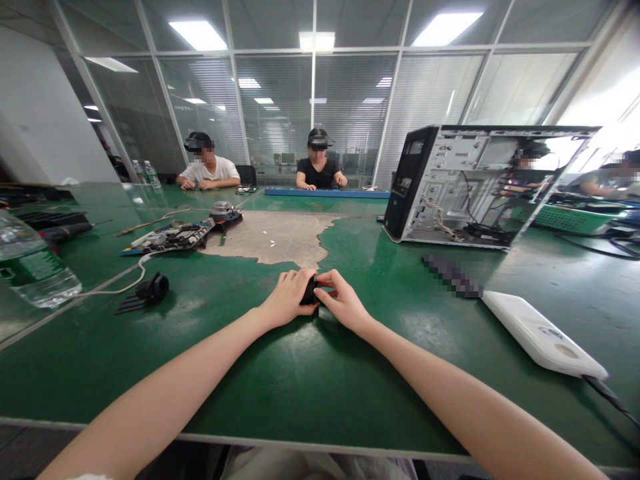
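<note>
A small black part (309, 291) is between my two hands, just above the green table (300, 373) near the bare patch's front edge. My left hand (287, 298) is wrapped round its left side, fingers over the top and thumb below. From the right, the fingers and thumb of my right hand (341, 297) are closed on the same part. Much of the part is hidden by the fingers, so its shape is hard to tell. A black finned piece (150, 290) lies on the table to the left.
An open computer case (465, 187) stands at the right. A white device (545, 333) with a black cable lies nearer. Circuit boards (175, 237) and a water bottle (35, 267) are at the left. Two people sit across the table, behind a blue bar (327, 193).
</note>
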`<action>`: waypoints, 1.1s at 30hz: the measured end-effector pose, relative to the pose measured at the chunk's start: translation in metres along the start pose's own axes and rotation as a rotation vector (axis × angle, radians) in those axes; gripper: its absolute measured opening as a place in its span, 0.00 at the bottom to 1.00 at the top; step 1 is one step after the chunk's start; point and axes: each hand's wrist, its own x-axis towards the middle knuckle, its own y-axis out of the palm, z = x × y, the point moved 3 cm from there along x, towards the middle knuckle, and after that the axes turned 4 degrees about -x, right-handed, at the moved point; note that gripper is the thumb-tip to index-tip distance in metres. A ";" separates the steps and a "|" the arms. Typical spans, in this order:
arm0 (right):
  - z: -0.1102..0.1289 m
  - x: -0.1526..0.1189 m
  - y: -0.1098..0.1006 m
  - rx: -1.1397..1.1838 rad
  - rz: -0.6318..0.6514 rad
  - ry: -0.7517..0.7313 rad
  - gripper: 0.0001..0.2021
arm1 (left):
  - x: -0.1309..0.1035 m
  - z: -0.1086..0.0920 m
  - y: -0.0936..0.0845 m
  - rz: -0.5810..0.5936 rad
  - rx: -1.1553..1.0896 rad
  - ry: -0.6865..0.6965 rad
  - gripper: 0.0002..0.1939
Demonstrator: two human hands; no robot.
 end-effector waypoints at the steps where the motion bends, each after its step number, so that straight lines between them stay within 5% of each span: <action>1: 0.000 0.000 0.000 0.013 0.002 0.009 0.08 | 0.000 0.000 0.000 0.001 -0.001 -0.001 0.30; 10: -0.009 0.002 0.002 0.093 0.064 0.127 0.13 | 0.000 -0.001 -0.001 0.002 -0.001 -0.001 0.30; 19: -0.004 0.000 0.001 0.115 0.016 0.059 0.08 | 0.001 -0.001 0.000 -0.002 0.000 -0.005 0.30; 26: -0.013 0.001 0.003 0.108 0.067 0.130 0.16 | 0.000 0.000 0.001 0.002 -0.025 -0.014 0.31; 33: -0.012 0.002 0.002 0.182 0.054 0.148 0.14 | 0.000 0.000 0.000 -0.004 -0.010 -0.007 0.30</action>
